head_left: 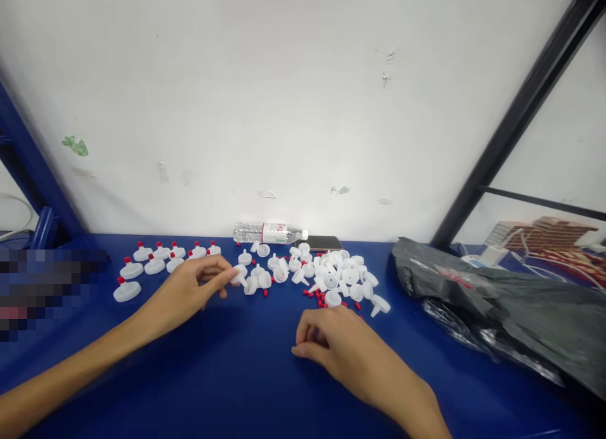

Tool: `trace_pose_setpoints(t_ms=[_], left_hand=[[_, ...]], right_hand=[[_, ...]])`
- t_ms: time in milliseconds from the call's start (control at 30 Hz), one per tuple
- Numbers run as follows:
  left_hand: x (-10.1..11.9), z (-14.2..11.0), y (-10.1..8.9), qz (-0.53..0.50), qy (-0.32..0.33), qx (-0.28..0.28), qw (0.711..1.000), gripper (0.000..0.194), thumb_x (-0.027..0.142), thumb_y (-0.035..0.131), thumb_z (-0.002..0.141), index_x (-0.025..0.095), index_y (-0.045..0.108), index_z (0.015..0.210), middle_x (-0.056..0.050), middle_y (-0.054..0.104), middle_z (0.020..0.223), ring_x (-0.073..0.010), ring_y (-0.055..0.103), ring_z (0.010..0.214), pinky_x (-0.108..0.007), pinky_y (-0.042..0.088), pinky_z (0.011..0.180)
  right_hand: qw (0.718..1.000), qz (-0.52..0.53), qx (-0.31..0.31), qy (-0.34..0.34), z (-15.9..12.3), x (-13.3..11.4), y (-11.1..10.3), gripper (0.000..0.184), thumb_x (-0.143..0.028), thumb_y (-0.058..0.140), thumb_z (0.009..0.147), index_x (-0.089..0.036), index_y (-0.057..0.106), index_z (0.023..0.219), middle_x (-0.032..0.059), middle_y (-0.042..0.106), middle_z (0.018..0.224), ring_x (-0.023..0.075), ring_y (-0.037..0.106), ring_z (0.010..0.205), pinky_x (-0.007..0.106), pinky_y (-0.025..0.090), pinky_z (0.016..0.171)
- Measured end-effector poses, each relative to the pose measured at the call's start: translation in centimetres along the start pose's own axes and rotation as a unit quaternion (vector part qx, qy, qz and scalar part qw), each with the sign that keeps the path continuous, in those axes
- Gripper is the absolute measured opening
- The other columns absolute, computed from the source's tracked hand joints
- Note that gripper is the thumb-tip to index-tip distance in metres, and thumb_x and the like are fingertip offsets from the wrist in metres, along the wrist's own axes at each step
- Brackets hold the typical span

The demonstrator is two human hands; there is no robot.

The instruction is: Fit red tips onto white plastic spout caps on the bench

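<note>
My left hand (192, 290) reaches in over the blue table, its thumb and fingers closed on a white plastic nozzle cap (240, 272) at the edge of a loose pile. My right hand (343, 347) hovers nearer to me, fingers curled in; whatever they may hold is hidden. Beyond it lies a heap of white nozzle caps (350, 276), tipped in all directions. Small red tips (322, 296) are scattered in front of and among them. Left of my left hand, several white caps with red tips fitted stand in rows, one of them a near cap (127, 291).
A clear water bottle (272, 233) lies on its side against the white wall, with a dark phone (322, 243) beside it. Grey plastic bags (502, 312) cover the right side of the table (227, 382). Metal posts (511, 120) frame both ends.
</note>
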State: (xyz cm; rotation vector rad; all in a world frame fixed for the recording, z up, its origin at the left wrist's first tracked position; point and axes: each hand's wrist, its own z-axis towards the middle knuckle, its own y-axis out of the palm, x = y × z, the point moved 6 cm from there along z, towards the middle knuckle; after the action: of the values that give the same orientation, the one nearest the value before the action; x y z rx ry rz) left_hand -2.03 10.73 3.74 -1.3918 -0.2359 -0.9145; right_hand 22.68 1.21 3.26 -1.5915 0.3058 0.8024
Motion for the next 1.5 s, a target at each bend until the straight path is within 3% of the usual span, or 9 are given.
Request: trace_pose_setpoints(t_ms=[133, 300, 533, 833, 967, 1133, 1267, 1400, 1500], left_hand=[[1.5, -1.9, 3.2, -0.181, -0.068, -0.112, 0.975, 0.043, 0.061, 0.060, 0.093, 0.019, 0.069, 0.091, -0.001, 0.072, 0.069, -0.0104, 0.056, 0.048, -0.017, 0.038, 0.039], [2.6, -3.5, 6.0, -0.269, -0.080, -0.171, 0.945, 0.040, 0.057, 0.063, 0.093, 0.018, 0.068, 0.088, -0.005, 0.078, 0.091, -0.0113, 0.067, 0.054, -0.015, 0.035, 0.037], [2.9, -3.8, 5.9, -0.276, -0.079, -0.176, 0.942, 0.038, 0.055, 0.064, 0.093, 0.017, 0.066, 0.087, -0.004, 0.079, 0.096, -0.0113, 0.070, 0.056, -0.014, 0.031, 0.035], [2.8, -4.4, 6.7, -0.312, -0.068, -0.193, 0.928, 0.034, 0.049, 0.062, 0.096, 0.017, 0.063, 0.089, -0.002, 0.078, 0.099, -0.0091, 0.067, 0.050, -0.020, 0.044, 0.052], [2.9, -4.5, 6.6, -0.282, -0.076, -0.215, 0.932, 0.035, 0.052, 0.058, 0.097, 0.018, 0.063, 0.089, 0.000, 0.078, 0.093, -0.0067, 0.056, 0.044, -0.021, 0.035, 0.047], [3.0, -4.3, 5.9, -0.085, -0.043, -0.175, 0.980, 0.039, 0.051, 0.058, 0.096, 0.020, 0.067, 0.074, 0.002, 0.064, 0.064, -0.0118, 0.049, 0.056, -0.024, 0.031, 0.053], [2.8, -4.4, 5.8, 0.052, -0.005, -0.149, 0.987, 0.040, 0.049, 0.058, 0.095, 0.021, 0.057, 0.066, 0.003, 0.056, 0.059, -0.0131, 0.045, 0.055, -0.027, 0.024, 0.053], [2.8, -4.2, 5.8, 0.058, 0.005, -0.159, 0.986, 0.037, 0.047, 0.056, 0.096, 0.022, 0.056, 0.068, 0.003, 0.057, 0.060, -0.0139, 0.047, 0.055, -0.027, 0.026, 0.053], [3.4, -3.9, 4.7, 0.022, 0.016, -0.121, 0.992, 0.033, 0.043, 0.052, 0.098, 0.022, 0.060, 0.074, 0.004, 0.054, 0.058, -0.0128, 0.044, 0.054, -0.026, 0.028, 0.052]], right_hand=[[0.995, 0.053, 0.077, -0.016, 0.5, -1.3, -0.6, 0.007, -0.023, 0.074, 0.093, -0.027, 0.073, 0.087, -0.0075, 0.076, 0.080, 0.0120, 0.068, 0.075, 0.021, 0.043, 0.068], [0.989, 0.094, 0.112, -0.026, 0.9, -2.5, -0.1, 0.008, -0.022, 0.077, 0.090, -0.030, 0.076, 0.093, -0.0094, 0.078, 0.083, 0.0113, 0.071, 0.076, 0.020, 0.045, 0.068], [0.986, 0.049, 0.138, -0.077, 0.8, -3.1, 0.5, 0.007, -0.028, 0.075, 0.093, -0.033, 0.081, 0.092, -0.0099, 0.078, 0.082, 0.0109, 0.067, 0.067, 0.022, 0.044, 0.063], [0.986, 0.039, 0.139, -0.081, 0.9, -3.2, 0.9, 0.011, -0.024, 0.074, 0.093, -0.031, 0.081, 0.090, -0.0077, 0.079, 0.086, 0.0133, 0.071, 0.073, 0.023, 0.046, 0.069], [0.985, 0.077, 0.138, -0.063, 0.9, -3.4, 0.9, 0.008, -0.022, 0.076, 0.092, -0.029, 0.079, 0.090, -0.0086, 0.079, 0.084, 0.0125, 0.071, 0.073, 0.022, 0.047, 0.068], [0.992, 0.051, 0.101, -0.051, 1.1, -3.3, 1.5, 0.009, -0.022, 0.076, 0.092, -0.027, 0.078, 0.085, -0.0074, 0.078, 0.080, 0.0128, 0.071, 0.071, 0.022, 0.046, 0.068], [0.993, 0.027, 0.091, -0.073, 1.0, -3.5, 2.3, 0.007, -0.021, 0.076, 0.092, -0.028, 0.077, 0.089, -0.0067, 0.078, 0.087, 0.0129, 0.072, 0.077, 0.021, 0.046, 0.071], [0.992, 0.000, 0.092, -0.085, 1.0, -3.9, 3.1, 0.007, -0.022, 0.073, 0.094, -0.028, 0.076, 0.091, -0.0057, 0.077, 0.087, 0.0143, 0.072, 0.079, 0.022, 0.045, 0.070], [0.993, -0.008, 0.094, -0.072, 1.2, -4.0, 3.4, 0.008, -0.021, 0.073, 0.094, -0.028, 0.073, 0.093, -0.0058, 0.078, 0.090, 0.0159, 0.073, 0.081, 0.023, 0.044, 0.069]])
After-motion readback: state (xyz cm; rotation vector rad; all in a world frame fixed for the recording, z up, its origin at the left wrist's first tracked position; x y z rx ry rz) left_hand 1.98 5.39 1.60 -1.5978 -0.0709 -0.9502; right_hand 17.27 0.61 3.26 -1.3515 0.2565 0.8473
